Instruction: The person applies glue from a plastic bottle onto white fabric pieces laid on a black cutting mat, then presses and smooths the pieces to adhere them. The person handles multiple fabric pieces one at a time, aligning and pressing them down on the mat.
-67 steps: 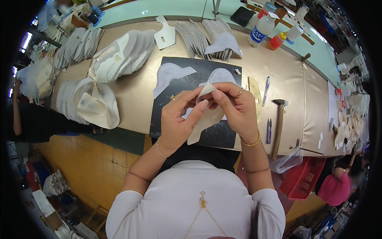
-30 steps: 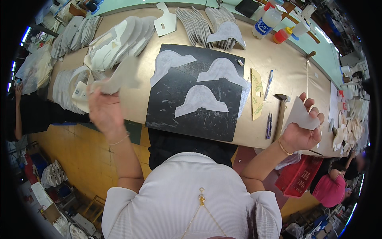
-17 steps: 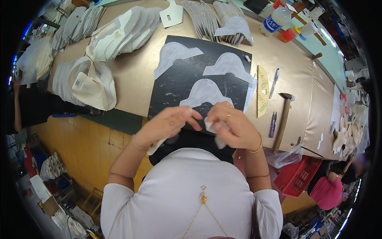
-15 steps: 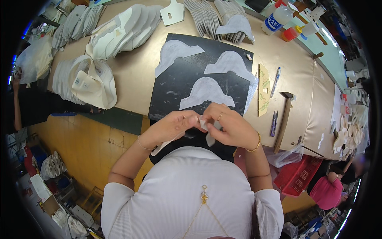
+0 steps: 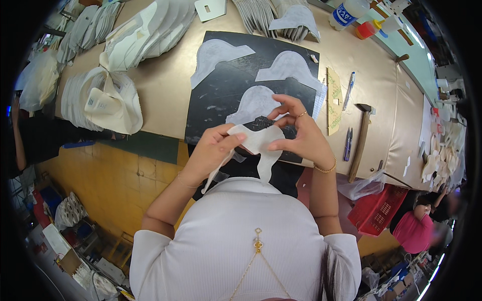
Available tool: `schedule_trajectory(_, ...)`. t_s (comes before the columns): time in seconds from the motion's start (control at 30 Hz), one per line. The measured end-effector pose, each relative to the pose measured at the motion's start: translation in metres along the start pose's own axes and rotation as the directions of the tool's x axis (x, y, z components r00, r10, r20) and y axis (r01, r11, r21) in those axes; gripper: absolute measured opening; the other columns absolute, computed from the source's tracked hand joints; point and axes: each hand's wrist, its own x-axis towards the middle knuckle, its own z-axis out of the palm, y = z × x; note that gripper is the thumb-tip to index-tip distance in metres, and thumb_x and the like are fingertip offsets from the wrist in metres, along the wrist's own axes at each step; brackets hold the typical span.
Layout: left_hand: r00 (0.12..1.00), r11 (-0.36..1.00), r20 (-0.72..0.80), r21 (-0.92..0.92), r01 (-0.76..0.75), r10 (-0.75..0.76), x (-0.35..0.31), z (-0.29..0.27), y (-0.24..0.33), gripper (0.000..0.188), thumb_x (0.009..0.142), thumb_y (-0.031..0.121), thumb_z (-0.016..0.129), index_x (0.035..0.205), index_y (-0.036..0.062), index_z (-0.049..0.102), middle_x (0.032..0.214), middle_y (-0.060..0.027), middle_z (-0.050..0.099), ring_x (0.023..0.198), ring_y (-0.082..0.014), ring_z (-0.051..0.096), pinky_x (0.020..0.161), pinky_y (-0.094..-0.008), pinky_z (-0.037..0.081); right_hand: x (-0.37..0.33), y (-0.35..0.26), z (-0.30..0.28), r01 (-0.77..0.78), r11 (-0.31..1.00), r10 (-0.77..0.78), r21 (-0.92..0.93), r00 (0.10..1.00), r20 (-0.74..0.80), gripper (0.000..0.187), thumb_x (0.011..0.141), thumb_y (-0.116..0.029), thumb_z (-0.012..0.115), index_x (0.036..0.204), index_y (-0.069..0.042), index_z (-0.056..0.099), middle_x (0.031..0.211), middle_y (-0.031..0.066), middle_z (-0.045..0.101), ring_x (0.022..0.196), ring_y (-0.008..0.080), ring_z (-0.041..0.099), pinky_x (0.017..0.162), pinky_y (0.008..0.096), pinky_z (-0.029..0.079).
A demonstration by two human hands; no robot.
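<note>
A white curved shoe-upper piece [image 5: 258, 140] is held up close to my body, over the near edge of a black board [image 5: 211, 108]. My left hand [image 5: 218, 149] pinches its left end, thumb on top. At the right lobe, the thumb and a bent finger of my right hand [image 5: 301, 133] touch its edge, while the index finger is raised away. On the board lie three grey-white arched pieces: one at the left [image 5: 216, 56], one at the right [image 5: 288, 68] and one in the middle [image 5: 253, 103], partly covered by my right fingertips.
Stacked shoe pieces [image 5: 150, 37] stand at left, with more stacks [image 5: 253, 15] at the back. To the right lie a yellow template [image 5: 334, 100], a pen [image 5: 349, 90], snips [image 5: 347, 144] and a hammer [image 5: 360, 143]. A red crate [image 5: 376, 210] sits below the table edge.
My hands have moved apart and slightly up; the white piece, earlier bunched between my fingers, is now spread out. My right index finger has lifted off. The view has shifted slightly.
</note>
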Motion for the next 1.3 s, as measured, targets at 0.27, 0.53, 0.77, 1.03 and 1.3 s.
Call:
schedule_trajectory(0.27, 0.991, 0.973, -0.064, -0.193, -0.128, 0.117, -0.003, -0.007, -0.004, 0.017, 0.094, 0.015, 0.062, 0.099, -0.0012, 0.064, 0.082, -0.0033, 0.067, 0.049, -0.0012, 0.043, 0.044, -0.0183, 0.032, -0.028, 0.04, 0.022, -0.296, 0.765, 0.238, 0.572, 0.955, 0.176, 0.039, 0.095, -0.019, 0.065, 0.126, 0.004, 0.055, 0.108, 0.0066, 0.065, 0.094, 0.0115, 0.064, 0.086, 0.0267, 0.051)
schedule_trajectory(0.53, 0.991, 0.942, -0.079, 0.328, -0.074, 0.105, -0.002, -0.008, -0.015, 0.012, 0.092, 0.013, 0.066, 0.089, 0.0017, 0.063, 0.076, -0.0011, 0.068, 0.063, -0.0018, 0.052, 0.055, -0.0196, 0.04, -0.029, 0.041, 0.016, -0.192, 0.928, 0.256, 0.319, 0.951, -0.172, 0.022, 0.097, -0.014, 0.061, 0.11, 0.003, 0.062, 0.091, 0.0061, 0.067, 0.079, 0.0095, 0.065, 0.068, 0.022, 0.053)
schedule_trajectory(0.77, 0.986, 0.896, -0.108, 0.439, -0.065, 0.124, 0.0, -0.02, -0.011, 0.02, 0.093, 0.02, 0.065, 0.086, 0.0014, 0.065, 0.072, -0.0003, 0.066, 0.062, -0.0034, 0.054, 0.056, -0.0206, 0.042, -0.007, 0.03, 0.015, -0.138, 0.956, 0.217, 0.258, 0.926, -0.309, 0.017, 0.095, -0.011, 0.064, 0.104, 0.004, 0.066, 0.09, 0.0055, 0.067, 0.075, 0.0094, 0.063, 0.065, 0.022, 0.054)
schedule_trajectory(1.03, 0.944, 0.901, -0.263, 0.428, -0.068, 0.197, 0.016, -0.058, 0.008, 0.028, 0.094, 0.027, 0.064, 0.085, 0.0009, 0.066, 0.069, -0.0029, 0.065, 0.065, -0.0075, 0.06, 0.06, -0.0233, 0.046, 0.077, 0.016, 0.016, -0.06, 0.996, 0.079, 0.07, 0.944, -0.32, 0.017, 0.092, -0.012, 0.067, 0.098, 0.003, 0.068, 0.085, 0.0048, 0.068, 0.067, 0.0079, 0.061, 0.059, 0.0213, 0.052)
schedule_trajectory(1.3, 0.885, 0.92, -0.372, 0.368, -0.138, 0.281, 0.057, -0.099, 0.026, 0.031, 0.097, 0.028, 0.061, 0.081, 0.0013, 0.064, 0.065, 0.0002, 0.06, 0.062, -0.0043, 0.053, 0.055, -0.0222, 0.04, 0.176, 0.005, 0.009, -0.143, 0.989, 0.134, -0.046, 0.978, -0.16, 0.015, 0.09, -0.014, 0.069, 0.094, 0.001, 0.068, 0.081, 0.004, 0.068, 0.064, 0.0081, 0.066, 0.053, 0.0204, 0.048)
